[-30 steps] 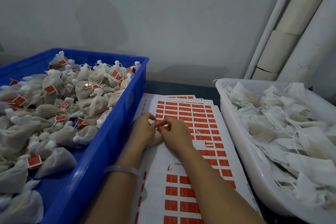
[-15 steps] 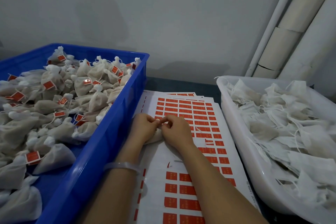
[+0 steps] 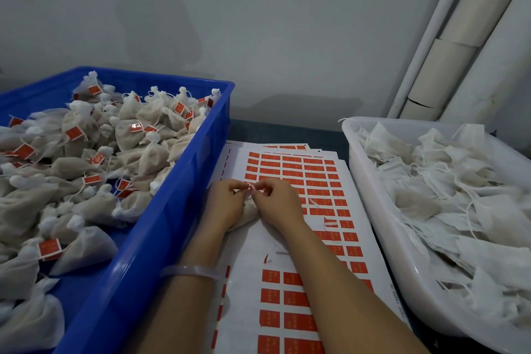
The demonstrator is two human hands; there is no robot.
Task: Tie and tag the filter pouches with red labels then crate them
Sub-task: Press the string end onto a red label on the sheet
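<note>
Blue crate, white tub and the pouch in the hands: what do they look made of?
Blue rectangular crate: rigid moulded plastic, glossy, with highlights along its wall. White tub: likely plastic too, smooth with a sheen. Small white pouch: thin matte fabric, crumpled; weave too fine to tell.

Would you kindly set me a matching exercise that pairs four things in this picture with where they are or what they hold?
1. blue crate
2. white tub
3. label sheet
4. bracelet

A. on the left wrist
B. holds untagged pouches
C. lies between the two bins
D. holds red-tagged pouches

Pairs: 1-D, 2-B, 3-C, 4-A.
</note>
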